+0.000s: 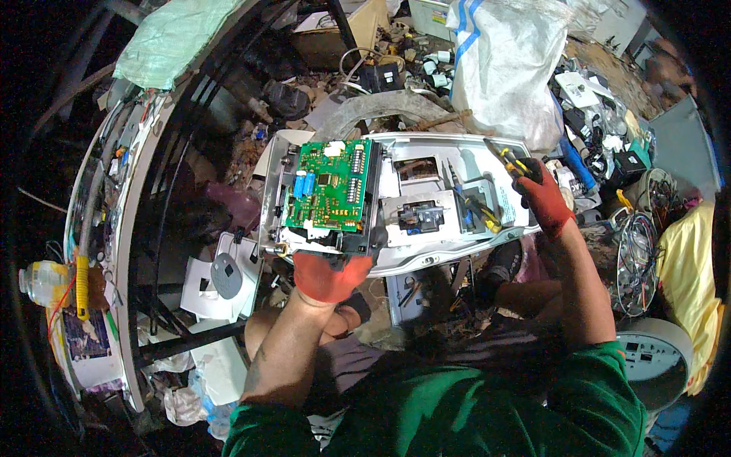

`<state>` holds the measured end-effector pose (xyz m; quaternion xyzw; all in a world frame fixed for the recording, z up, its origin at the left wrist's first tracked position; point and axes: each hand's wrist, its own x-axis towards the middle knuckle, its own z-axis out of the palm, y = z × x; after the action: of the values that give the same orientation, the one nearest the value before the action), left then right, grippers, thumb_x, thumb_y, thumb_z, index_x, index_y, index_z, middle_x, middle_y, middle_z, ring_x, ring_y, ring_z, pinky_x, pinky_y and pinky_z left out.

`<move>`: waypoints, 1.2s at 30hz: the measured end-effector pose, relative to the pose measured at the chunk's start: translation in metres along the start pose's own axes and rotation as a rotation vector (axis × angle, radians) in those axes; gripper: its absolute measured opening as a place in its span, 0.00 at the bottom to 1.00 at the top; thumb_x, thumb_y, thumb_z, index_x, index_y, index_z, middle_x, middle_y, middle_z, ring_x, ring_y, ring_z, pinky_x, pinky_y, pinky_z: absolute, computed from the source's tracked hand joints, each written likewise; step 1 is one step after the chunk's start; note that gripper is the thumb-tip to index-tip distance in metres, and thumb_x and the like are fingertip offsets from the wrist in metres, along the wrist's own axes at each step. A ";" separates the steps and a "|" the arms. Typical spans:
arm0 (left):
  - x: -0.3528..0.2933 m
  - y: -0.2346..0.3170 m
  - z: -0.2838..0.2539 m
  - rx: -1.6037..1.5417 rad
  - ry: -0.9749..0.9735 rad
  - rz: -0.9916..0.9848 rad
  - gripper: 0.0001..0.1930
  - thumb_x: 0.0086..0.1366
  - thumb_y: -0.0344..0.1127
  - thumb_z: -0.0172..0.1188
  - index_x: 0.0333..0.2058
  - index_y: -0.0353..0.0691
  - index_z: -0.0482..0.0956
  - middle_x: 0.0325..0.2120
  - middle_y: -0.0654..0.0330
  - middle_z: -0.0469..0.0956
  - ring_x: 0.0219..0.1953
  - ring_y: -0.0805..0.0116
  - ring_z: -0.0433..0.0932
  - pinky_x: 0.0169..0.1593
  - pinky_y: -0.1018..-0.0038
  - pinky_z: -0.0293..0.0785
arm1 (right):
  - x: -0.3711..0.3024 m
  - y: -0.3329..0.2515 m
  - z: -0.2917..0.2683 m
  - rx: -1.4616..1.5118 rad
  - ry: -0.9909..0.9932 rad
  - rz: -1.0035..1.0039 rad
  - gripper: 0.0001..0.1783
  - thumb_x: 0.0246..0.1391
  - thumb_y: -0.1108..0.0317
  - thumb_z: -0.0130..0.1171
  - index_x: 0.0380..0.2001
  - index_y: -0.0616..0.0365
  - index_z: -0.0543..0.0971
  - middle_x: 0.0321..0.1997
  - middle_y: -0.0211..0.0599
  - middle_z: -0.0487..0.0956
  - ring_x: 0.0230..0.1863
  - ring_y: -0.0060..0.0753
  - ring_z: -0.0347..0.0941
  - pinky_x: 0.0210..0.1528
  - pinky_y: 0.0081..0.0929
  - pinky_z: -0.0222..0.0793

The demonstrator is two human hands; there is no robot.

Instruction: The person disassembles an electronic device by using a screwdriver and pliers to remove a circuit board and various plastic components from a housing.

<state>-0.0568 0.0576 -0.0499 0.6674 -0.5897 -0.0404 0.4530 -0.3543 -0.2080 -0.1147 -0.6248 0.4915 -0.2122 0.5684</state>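
Observation:
My left hand (333, 274), in a red and dark glove, is closed on the near edge of a module with a green circuit board (331, 185). The board carries blue and white parts and sits in a dark and metal frame. Beneath it is a long white plastic housing (457, 255). My right hand (543, 196), gloved likewise, is closed around a tool with a yellow-and-black handle (515, 163) at the housing's right end; its exact kind is unclear. Inside the housing lie a screwdriver (455, 179) and another yellow-and-black-handled tool (484, 214).
A white sack (506, 68) stands beyond the housing, with piled plastic and electronic scrap (586, 103) to its right. At left stands a metal-framed shelf (141, 251) with a plastic bottle (46, 283). Wires (638, 263) and a yellow sack (689, 266) are at right.

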 end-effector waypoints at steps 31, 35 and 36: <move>0.006 0.003 0.002 0.248 0.024 0.175 0.22 0.66 0.42 0.54 0.53 0.35 0.74 0.40 0.55 0.81 0.40 0.61 0.79 0.43 0.66 0.74 | -0.002 0.025 -0.011 -0.733 -0.005 -0.159 0.23 0.53 0.65 0.56 0.52 0.58 0.66 0.47 0.61 0.79 0.51 0.66 0.74 0.52 0.50 0.70; 0.029 0.005 0.008 -1.128 0.116 -0.502 0.35 0.69 0.65 0.43 0.58 0.38 0.69 0.41 0.56 0.79 0.35 0.67 0.77 0.34 0.66 0.74 | -0.004 0.023 -0.015 -0.214 0.053 -0.214 0.19 0.54 0.68 0.58 0.49 0.60 0.71 0.41 0.45 0.80 0.40 0.43 0.79 0.45 0.35 0.73; 0.034 0.006 0.007 -1.320 0.155 -0.506 0.37 0.70 0.67 0.37 0.58 0.38 0.69 0.39 0.56 0.80 0.34 0.68 0.77 0.33 0.68 0.74 | -0.003 0.020 -0.016 0.026 0.030 -0.075 0.18 0.55 0.69 0.58 0.48 0.61 0.72 0.40 0.40 0.80 0.37 0.35 0.79 0.43 0.29 0.74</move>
<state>-0.0553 0.0262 -0.0342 0.3709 -0.2350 -0.4456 0.7802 -0.3765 -0.2107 -0.1284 -0.6321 0.4732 -0.2491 0.5608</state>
